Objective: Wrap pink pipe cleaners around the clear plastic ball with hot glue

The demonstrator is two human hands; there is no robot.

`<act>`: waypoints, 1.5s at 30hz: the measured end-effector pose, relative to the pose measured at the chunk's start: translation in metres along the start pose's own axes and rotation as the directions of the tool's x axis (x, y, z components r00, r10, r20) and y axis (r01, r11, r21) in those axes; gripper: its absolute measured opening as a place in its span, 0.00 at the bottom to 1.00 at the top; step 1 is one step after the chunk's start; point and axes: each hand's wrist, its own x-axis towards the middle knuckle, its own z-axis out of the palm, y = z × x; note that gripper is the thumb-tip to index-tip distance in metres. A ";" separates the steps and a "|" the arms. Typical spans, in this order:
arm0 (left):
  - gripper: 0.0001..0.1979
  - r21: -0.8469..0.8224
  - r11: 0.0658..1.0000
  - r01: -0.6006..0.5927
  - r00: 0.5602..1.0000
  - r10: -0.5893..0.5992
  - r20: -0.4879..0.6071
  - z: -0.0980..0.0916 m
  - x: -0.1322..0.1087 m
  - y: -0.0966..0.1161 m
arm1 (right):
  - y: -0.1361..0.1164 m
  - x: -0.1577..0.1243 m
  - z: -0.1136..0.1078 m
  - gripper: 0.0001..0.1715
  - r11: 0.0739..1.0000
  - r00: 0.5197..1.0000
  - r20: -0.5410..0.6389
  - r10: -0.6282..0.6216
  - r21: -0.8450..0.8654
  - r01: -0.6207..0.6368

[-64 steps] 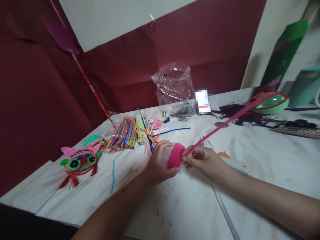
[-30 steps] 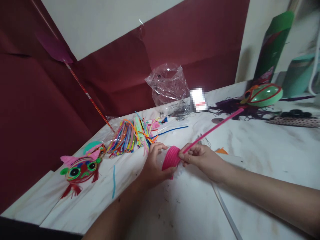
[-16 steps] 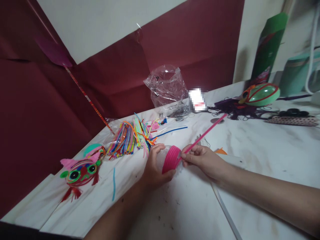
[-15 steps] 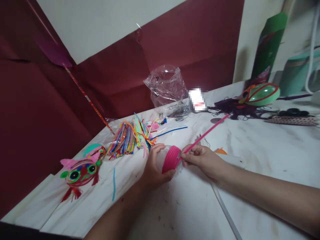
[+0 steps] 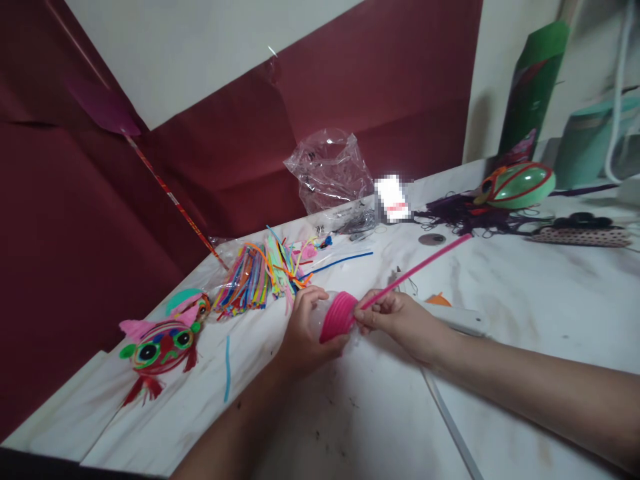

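Observation:
A clear, rounded plastic piece (image 5: 318, 321) rests in my left hand (image 5: 300, 333), whose fingers and thumb curl round its side. Rows of pink pipe cleaner (image 5: 339, 316) are wound about its middle. My right hand (image 5: 387, 315) pinches a straight pink pipe cleaner (image 5: 417, 270) close to the wound rows, and its free end slants up to the right. Whether the straight length joins the coil is hidden by my right fingertips. Left of my left hand, a bundle of many-coloured pipe cleaners (image 5: 250, 280) lies on the white table (image 5: 390, 427).
A decorated animal face (image 5: 163, 350) with pink ears stands at left. One light-blue pipe cleaner (image 5: 227, 370) lies nearby. Behind are a clear plastic bag (image 5: 330, 167) and a blurred bright phone-like rectangle (image 5: 393, 199). A white glue gun (image 5: 455, 319) lies beyond my right wrist; a green balloon-like ball (image 5: 525, 185) sits far right.
My right hand has moved slightly left, closer against the pink coil. The straight pipe cleaner's free end has swung a little to the right and lower. My left hand keeps its hold.

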 end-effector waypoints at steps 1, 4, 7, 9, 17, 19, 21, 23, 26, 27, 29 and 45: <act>0.28 0.001 1.000 -0.001 1.000 0.001 -0.003 0.000 0.000 0.001 | 0.001 0.000 0.000 0.19 1.000 1.000 -0.001 0.001 -0.002 -0.001; 0.28 0.016 0.999 -0.046 0.998 0.046 -0.033 0.002 -0.002 0.001 | 0.002 0.000 -0.001 0.20 1.000 1.000 -0.012 0.008 0.004 -0.008; 0.30 0.043 0.993 -0.109 0.993 0.111 -0.047 0.003 -0.002 -0.003 | 0.003 0.000 -0.002 0.21 1.000 1.000 -0.017 0.013 0.009 -0.013; 0.32 0.057 0.990 -0.132 0.991 0.133 -0.020 0.003 -0.002 -0.006 | 0.004 0.001 -0.003 0.22 1.000 1.000 -0.015 0.013 0.004 -0.013; 0.30 0.012 1.000 -0.018 0.999 0.018 0.049 0.001 -0.001 -0.003 | 0.007 0.003 -0.003 0.20 1.000 1.000 -0.031 0.003 -0.012 -0.003; 0.30 -0.020 1.000 0.025 0.999 -0.024 0.042 0.002 0.000 -0.003 | 0.005 0.002 -0.001 0.21 1.000 1.000 -0.024 0.005 -0.007 -0.006; 0.32 -0.023 0.998 0.059 0.998 -0.058 0.030 0.002 0.001 -0.002 | 0.003 0.001 0.001 0.21 1.000 1.000 -0.014 0.008 0.000 -0.008; 0.33 -0.013 0.997 0.074 0.997 -0.074 0.035 0.001 0.002 -0.002 | 0.002 -0.001 0.003 0.21 1.000 1.000 -0.009 0.010 0.010 -0.010; 0.32 -0.009 0.997 0.079 0.995 -0.078 0.056 -0.002 0.003 0.000 | 0.003 -0.002 0.003 0.21 0.999 1.000 -0.012 0.012 0.030 -0.012; 0.32 -0.007 0.997 0.081 0.995 -0.080 0.067 -0.003 0.003 0.001 | 0.004 -0.002 0.002 0.21 0.999 1.000 -0.014 0.013 0.036 -0.013; 0.31 -0.003 0.996 0.084 0.992 -0.083 0.091 -0.004 0.004 0.003 | 0.007 -0.002 0.001 0.22 0.999 1.000 -0.019 0.017 0.042 -0.016; 0.33 -0.132 0.943 0.305 0.950 -0.292 0.111 -0.007 0.004 0.010 | 0.000 0.000 -0.001 0.20 0.999 0.998 0.041 -0.040 -0.004 0.040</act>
